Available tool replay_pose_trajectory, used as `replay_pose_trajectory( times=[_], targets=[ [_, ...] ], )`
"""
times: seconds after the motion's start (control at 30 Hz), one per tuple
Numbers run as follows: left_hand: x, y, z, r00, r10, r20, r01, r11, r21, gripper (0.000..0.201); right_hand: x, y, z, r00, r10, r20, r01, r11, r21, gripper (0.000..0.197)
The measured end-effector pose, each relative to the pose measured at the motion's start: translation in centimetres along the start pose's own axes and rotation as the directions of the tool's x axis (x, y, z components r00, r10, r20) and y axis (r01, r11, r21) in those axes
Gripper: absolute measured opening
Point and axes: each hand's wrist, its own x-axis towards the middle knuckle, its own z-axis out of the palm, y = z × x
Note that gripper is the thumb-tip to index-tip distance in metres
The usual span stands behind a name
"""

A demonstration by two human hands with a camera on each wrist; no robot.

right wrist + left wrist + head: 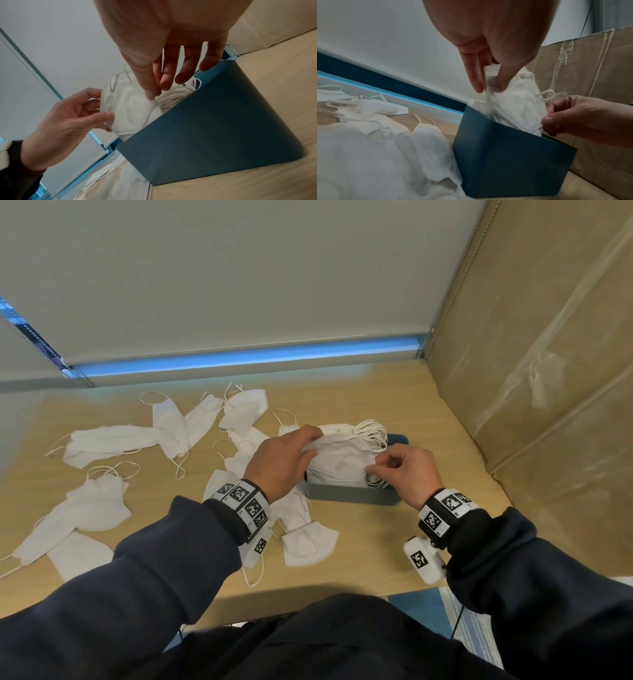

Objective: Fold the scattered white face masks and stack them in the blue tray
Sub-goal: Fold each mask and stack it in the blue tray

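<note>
A blue tray (352, 497) (505, 162) (214, 128) stands on the wooden table and holds a stack of folded white masks. Both hands hold the top folded mask (339, 463) (513, 104) (126, 108) just above the stack. My left hand (317, 444) (490, 88) pinches its left edge between thumb and fingers. My right hand (380, 465) (157, 92) pinches its right end at the ear loop, the other fingers spread over the tray's right side. Several unfolded masks (106, 441) (368, 155) lie scattered left of the tray, one (308, 546) near the front.
A large taped cardboard box (548, 371) walls off the right side close behind the tray. A grey blind (239, 285) with a blue strip below it closes the back. The table's front edge (308, 601) runs just before my body.
</note>
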Motion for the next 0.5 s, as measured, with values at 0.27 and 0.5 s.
replay_pose_trajectory(
  times=[0.27,0.5],
  targets=[
    [-0.8,-0.7,1.4,0.962,0.186,0.202,-0.221,0.961,0.166,0.061,-0.4,-0.5,-0.8,0.958,0.074,0.276,-0.002,0.968,-0.250,0.028],
    [-2.0,1.0,3.8,0.920,0.295,0.258,-0.368,0.879,0.304,0.074,-0.1,-0.6,-1.7,0.980,-0.115,0.164,0.141,0.978,-0.153,0.074]
  ],
)
